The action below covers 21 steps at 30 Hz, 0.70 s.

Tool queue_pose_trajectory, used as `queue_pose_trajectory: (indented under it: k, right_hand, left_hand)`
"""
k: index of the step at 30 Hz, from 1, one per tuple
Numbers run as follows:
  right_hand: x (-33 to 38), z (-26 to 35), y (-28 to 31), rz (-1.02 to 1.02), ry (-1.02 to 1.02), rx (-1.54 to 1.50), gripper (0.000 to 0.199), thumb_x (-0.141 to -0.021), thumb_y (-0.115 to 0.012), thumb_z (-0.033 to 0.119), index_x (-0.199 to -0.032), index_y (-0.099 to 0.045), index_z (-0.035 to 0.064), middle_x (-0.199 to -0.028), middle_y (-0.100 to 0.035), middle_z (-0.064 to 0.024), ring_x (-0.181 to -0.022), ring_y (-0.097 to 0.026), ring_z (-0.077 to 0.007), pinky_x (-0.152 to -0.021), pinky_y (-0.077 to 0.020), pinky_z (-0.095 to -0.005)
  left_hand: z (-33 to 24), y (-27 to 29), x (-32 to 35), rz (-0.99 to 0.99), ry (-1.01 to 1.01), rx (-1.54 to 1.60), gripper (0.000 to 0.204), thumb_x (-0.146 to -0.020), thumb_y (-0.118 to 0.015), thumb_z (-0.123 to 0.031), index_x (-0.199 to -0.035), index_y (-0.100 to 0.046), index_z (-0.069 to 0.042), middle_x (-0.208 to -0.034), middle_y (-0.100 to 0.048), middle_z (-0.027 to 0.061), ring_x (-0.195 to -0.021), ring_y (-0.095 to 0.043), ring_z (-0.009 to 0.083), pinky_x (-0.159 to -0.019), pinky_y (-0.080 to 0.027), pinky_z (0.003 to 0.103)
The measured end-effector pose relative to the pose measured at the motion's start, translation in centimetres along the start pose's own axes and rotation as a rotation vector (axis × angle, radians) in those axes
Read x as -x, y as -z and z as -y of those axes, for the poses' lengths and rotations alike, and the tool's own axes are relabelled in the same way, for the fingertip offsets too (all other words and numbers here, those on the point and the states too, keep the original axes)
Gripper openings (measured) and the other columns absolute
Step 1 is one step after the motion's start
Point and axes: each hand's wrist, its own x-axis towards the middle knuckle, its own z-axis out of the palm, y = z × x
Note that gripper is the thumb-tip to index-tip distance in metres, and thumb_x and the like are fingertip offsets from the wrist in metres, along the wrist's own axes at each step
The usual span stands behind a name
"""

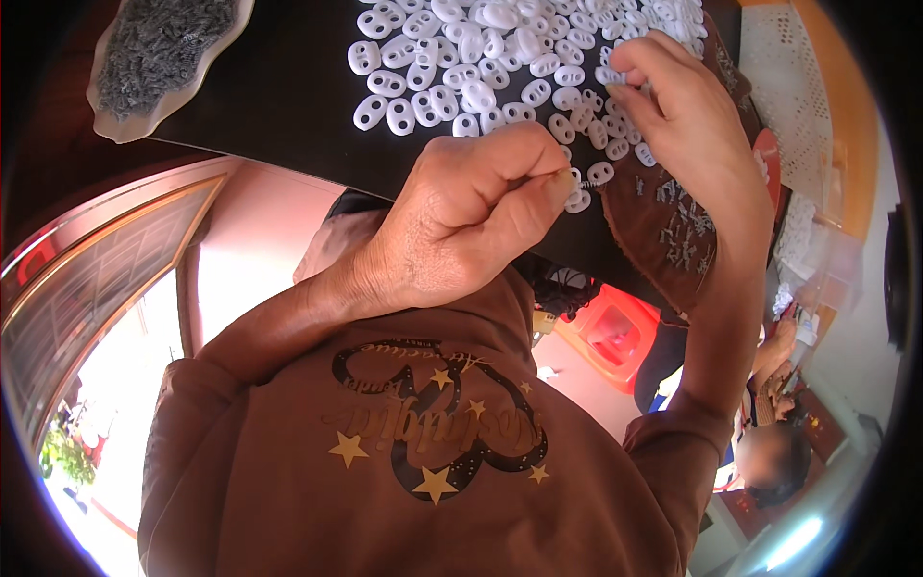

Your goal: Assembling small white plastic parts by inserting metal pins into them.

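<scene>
My left hand (471, 216) is closed in a pinch near the table's front edge. At its thumb tip is a small white oval cord-lock piece (577, 202) with two holes, and a tiny metal spring (587, 183) shows beside it. My right hand (687, 120) reaches over the pile, thumb and forefinger closed around a white cord-lock piece (607, 75) that shows only in part. Many more white two-hole pieces (478, 94) lie heaped and scattered on the dark table (288, 106). Loose small grey springs (685, 231) rest on a brown cloth (630, 197) beneath my right forearm.
A pale scalloped tray (216, 56) full of grey springs stands at the far left. Below the table to the right is a red plastic stool (613, 332). Another person (769, 457) is at the lower right. A white perforated panel (790, 87) stands beyond my right arm.
</scene>
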Motion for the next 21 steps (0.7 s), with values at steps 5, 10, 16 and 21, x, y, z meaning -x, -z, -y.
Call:
queue_pose_trajectory:
  k: [5, 10, 16, 21]
  right_hand:
    - [-0.2, 0.7, 0.1, 0.006, 0.015, -0.071, 0.017, -0.081, -0.061, 0.003, -0.097, -0.054, 0.0026, -0.087, -0.055, -0.01, -0.078, -0.058, -0.0243, -0.068, -0.0454, -0.032]
    - [0.2, 1.1, -0.2, -0.036, 0.032, 0.004, 0.017, -0.081, -0.061, 0.005, -0.096, -0.054, 0.0043, -0.087, -0.055, -0.0095, -0.076, -0.058, -0.0255, -0.066, -0.0457, -0.0335]
    - [0.0, 1.1, -0.5, -0.061, 0.045, 0.132, 0.014, -0.083, -0.059, 0.008, -0.096, -0.053, 0.0059, -0.088, -0.055, -0.0091, -0.079, -0.058, -0.0298, -0.066, -0.0458, -0.0371]
    - [-0.1, 1.7, -0.7, -0.077, 0.081, 0.178, 0.013, -0.083, -0.059, 0.008, -0.095, -0.053, 0.0057, -0.087, -0.055, -0.0096, -0.077, -0.057, -0.0317, -0.066, -0.0455, -0.0377]
  left_hand:
    - [0.2, 0.0, 0.1, -0.008, -0.009, 0.003, 0.014, -0.095, -0.048, -0.009, -0.086, -0.055, 0.0, -0.07, -0.052, -0.0009, -0.06, -0.043, 0.0039, -0.055, -0.036, 0.02]
    - [0.1, 0.0, 0.1, -0.014, -0.011, -0.011, 0.014, -0.095, -0.048, -0.009, -0.087, -0.055, 0.0, -0.07, -0.052, -0.0007, -0.06, -0.043, 0.0038, -0.055, -0.036, 0.019]
    - [0.1, 0.0, 0.0, -0.021, -0.002, 0.018, 0.015, -0.095, -0.047, -0.009, -0.086, -0.054, 0.0, -0.069, -0.051, -0.0008, -0.059, -0.042, 0.004, -0.055, -0.036, 0.019]
    - [-0.1, 0.0, 0.2, -0.033, 0.012, -0.009, 0.015, -0.096, -0.047, -0.009, -0.086, -0.053, 0.0, -0.068, -0.05, -0.001, -0.059, -0.041, 0.0039, -0.054, -0.035, 0.019]
